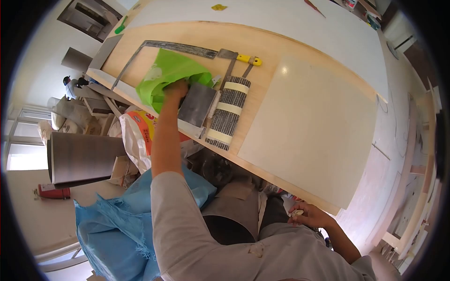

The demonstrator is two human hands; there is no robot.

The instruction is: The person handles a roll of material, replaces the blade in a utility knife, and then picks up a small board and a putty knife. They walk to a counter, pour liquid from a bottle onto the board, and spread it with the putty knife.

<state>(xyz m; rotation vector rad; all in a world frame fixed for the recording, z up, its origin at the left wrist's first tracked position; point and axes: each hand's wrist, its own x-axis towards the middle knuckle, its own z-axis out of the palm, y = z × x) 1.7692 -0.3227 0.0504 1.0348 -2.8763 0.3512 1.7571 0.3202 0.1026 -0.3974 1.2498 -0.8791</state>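
Observation:
My left hand reaches into the mouth of a bright green bag on the wooden table, its fingers hidden inside. Beside that hand lies a dark grey rectangular piece. To its right is a black-and-grey streaked bundle banded with pale tape. A flat metal blade with a yellow handle rests above the bundle. Close to my body, below the table edge, my right hand is closed on a small crumpled pale piece, whose kind I cannot make out.
A large L-shaped metal square lies behind the bag. A broad pale sheet covers the table's right part. Below the near edge are a blue woven sack and a rolled dark sheet. Another large roll stands left.

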